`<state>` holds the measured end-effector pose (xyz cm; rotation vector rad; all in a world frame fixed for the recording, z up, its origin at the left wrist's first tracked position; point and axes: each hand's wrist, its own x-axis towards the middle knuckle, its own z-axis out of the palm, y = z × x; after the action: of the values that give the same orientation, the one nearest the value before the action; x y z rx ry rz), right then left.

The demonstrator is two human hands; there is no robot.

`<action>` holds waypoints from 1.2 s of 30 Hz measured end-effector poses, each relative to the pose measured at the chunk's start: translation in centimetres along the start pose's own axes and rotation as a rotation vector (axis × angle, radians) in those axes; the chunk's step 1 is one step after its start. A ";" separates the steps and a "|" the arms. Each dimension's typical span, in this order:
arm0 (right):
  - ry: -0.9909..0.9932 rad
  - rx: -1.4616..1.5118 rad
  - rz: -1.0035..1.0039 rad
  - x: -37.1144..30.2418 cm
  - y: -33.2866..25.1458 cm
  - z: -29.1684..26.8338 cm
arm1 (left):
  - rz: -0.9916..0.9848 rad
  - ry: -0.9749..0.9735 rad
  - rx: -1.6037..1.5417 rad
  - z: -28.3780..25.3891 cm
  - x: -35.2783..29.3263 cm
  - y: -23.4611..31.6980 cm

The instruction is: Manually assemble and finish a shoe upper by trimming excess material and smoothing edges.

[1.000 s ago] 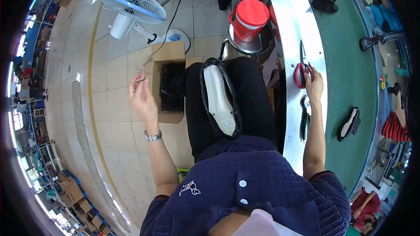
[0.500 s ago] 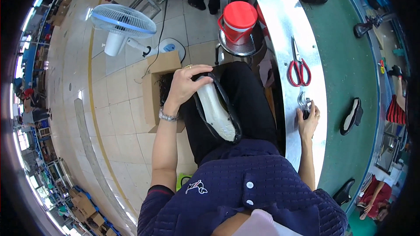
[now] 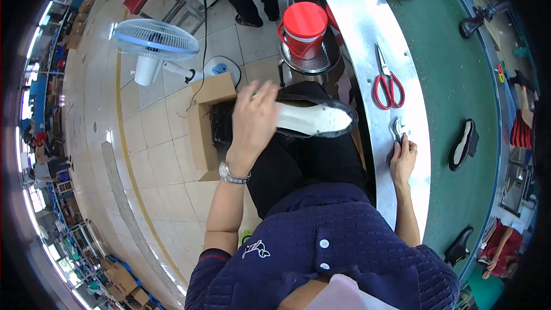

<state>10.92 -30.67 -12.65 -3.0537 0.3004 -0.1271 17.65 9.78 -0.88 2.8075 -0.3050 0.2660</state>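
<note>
Above my lap, a black shoe upper point(image 3: 347, 106) with a white insole board point(image 3: 315, 119) facing up lies crosswise. My left hand point(image 3: 254, 120), slightly blurred, is closed around its left end, and that end is hidden by the fingers. On the metal bench to my right, my right hand point(image 3: 403, 159) has its fingers closed on a small metal hand tool point(image 3: 398, 128) with a curved head; its handle is mostly covered. Just beyond it lie scissors point(image 3: 389, 89) with red handles, blades pointing away from me.
The narrow metal bench point(image 3: 381, 23) runs along a green surface point(image 3: 442, 109) bearing several black shoe pieces, one being a shoe point(image 3: 464, 144). A cardboard box point(image 3: 204, 138) stands left of my knees. Farther off are a fan point(image 3: 155, 40) and a red bucket point(image 3: 304, 26) on a stool.
The shoe upper has turned from lengthwise to crosswise, its near end swinging right. My left hand has rolled over it. My right hand stays at the bench, with the tool tilted differently.
</note>
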 end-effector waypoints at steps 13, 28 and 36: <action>-0.811 1.285 0.261 6.3 -9.5 -10.3 | 0.111 -0.088 -0.324 5.9 8.8 0.4; -1.093 0.632 -0.454 13.5 -21.0 -13.9 | -0.192 0.019 -0.237 5.2 2.1 4.4; -0.579 0.505 -0.749 10.7 -18.2 -11.1 | -0.014 0.166 -0.208 6.0 1.0 4.4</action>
<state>23.85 -15.69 0.61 -2.3894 -0.7777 0.5420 18.45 3.56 -5.10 2.5635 -0.2593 0.4348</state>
